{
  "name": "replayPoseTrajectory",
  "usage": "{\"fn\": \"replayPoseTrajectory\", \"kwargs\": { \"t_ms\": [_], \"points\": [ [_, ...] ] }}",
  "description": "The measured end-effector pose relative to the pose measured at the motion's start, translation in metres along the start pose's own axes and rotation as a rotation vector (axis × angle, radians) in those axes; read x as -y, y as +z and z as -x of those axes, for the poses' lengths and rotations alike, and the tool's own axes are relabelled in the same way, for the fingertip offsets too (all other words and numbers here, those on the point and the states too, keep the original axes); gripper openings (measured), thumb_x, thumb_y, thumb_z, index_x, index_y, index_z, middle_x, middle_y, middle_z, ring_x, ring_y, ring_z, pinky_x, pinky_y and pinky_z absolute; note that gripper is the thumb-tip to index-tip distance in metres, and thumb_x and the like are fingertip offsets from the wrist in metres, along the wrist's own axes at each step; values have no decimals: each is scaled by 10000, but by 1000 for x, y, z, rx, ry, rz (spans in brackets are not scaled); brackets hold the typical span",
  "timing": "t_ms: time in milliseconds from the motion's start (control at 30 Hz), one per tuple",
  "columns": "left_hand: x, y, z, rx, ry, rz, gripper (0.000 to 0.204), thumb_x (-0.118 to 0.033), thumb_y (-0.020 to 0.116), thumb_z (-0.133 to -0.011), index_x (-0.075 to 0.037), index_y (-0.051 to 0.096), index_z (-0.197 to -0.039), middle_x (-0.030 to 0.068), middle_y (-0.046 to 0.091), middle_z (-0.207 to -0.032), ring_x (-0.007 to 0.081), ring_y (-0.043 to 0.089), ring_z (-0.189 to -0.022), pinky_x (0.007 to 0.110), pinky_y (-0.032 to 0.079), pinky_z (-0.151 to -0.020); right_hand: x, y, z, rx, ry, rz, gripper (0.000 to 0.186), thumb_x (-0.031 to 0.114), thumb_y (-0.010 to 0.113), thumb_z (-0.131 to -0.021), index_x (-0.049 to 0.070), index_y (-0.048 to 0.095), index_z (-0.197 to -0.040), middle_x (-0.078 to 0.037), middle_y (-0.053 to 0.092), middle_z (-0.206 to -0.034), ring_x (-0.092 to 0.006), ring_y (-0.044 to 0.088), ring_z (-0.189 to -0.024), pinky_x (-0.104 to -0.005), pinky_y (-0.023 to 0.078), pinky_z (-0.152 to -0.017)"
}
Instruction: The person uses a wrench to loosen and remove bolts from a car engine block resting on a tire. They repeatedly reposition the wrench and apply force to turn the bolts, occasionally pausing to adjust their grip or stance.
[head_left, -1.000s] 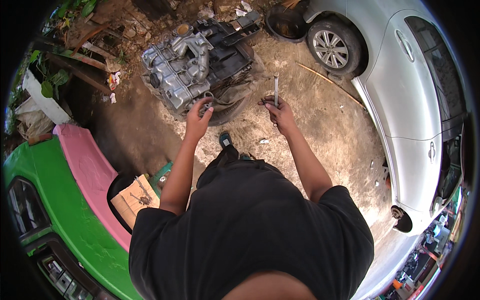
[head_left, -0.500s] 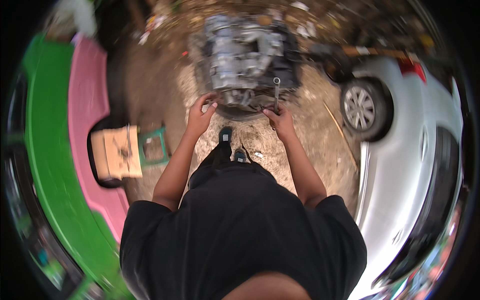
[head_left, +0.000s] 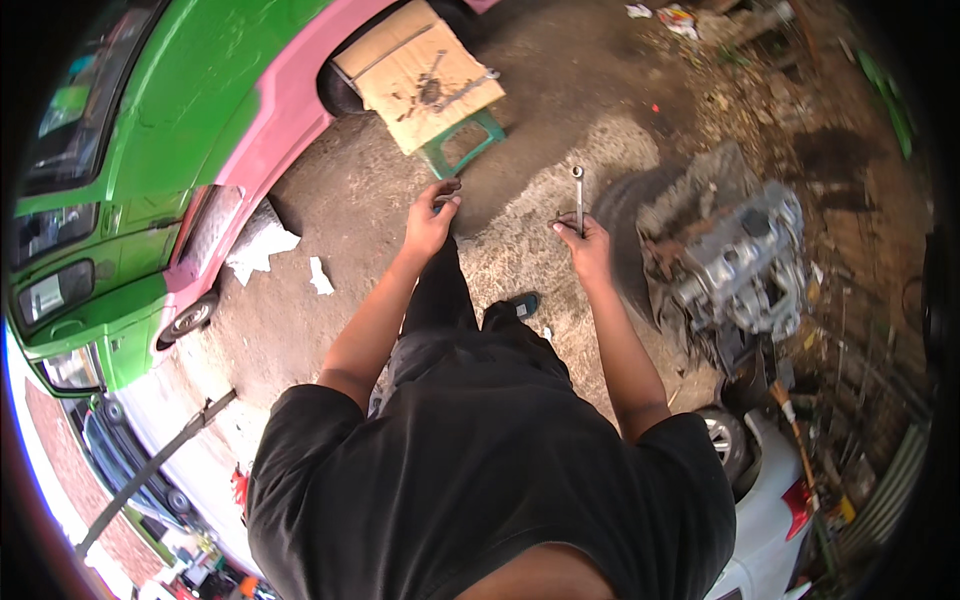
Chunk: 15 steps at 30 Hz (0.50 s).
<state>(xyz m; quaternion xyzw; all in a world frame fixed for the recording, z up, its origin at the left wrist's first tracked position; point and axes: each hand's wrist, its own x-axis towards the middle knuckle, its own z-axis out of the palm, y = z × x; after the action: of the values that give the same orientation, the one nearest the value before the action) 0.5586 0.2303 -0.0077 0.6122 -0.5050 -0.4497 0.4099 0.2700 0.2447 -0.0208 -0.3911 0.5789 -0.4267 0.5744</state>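
Note:
My right hand [head_left: 588, 250] is closed around the lower end of a metal wrench [head_left: 579, 200]. The wrench stands upright in the picture, its ring end uppermost. Something small and dark shows at the fingertips of that hand, too small to name. My left hand [head_left: 428, 225] has its fingers curled toward the thumb; whatever may be between them is hidden. Beyond the left hand is a green plastic stool [head_left: 464, 146] topped by a sheet of cardboard [head_left: 400, 75]. On the cardboard lie a dark greasy patch with small parts [head_left: 430, 92] and a thin metal tool [head_left: 468, 88].
To the right, an engine [head_left: 745, 250] sits by a tyre [head_left: 630, 225]. A green and pink vehicle [head_left: 225, 100] bounds the left and far side. A silver car [head_left: 765, 520] is at the lower right. White paper scraps [head_left: 262, 243] lie on the ground.
My view and body have turned left: the engine has shifted from straight ahead to the right, and the stool from the left to ahead. The wrench stays in my right hand.

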Motion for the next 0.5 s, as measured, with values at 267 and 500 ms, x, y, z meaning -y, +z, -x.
{"fn": "replayPoseTrajectory", "kwargs": {
  "t_ms": [267,500],
  "points": [
    [90,-113,-98,-62,-158,-92,346,-155,626,-880,-32,632,-1204,162,683,-1129,278,647,-1091,359,484,-948,-9,168,-161,191,3,535,164,141,734,-848,21,674,-944,-82,685,-811,-169,630,-745,-307,481,-697],
    [166,-169,-197,-9,-241,-112,354,-161,611,-901,-38,611,-1233,137,669,-1189,272,624,-1136,382,482,-955,-64,275,-284,271,-76,629,147,129,725,-810,39,693,-923,-116,703,-850,-267,677,-789,-365,513,-719]
  ]
}}
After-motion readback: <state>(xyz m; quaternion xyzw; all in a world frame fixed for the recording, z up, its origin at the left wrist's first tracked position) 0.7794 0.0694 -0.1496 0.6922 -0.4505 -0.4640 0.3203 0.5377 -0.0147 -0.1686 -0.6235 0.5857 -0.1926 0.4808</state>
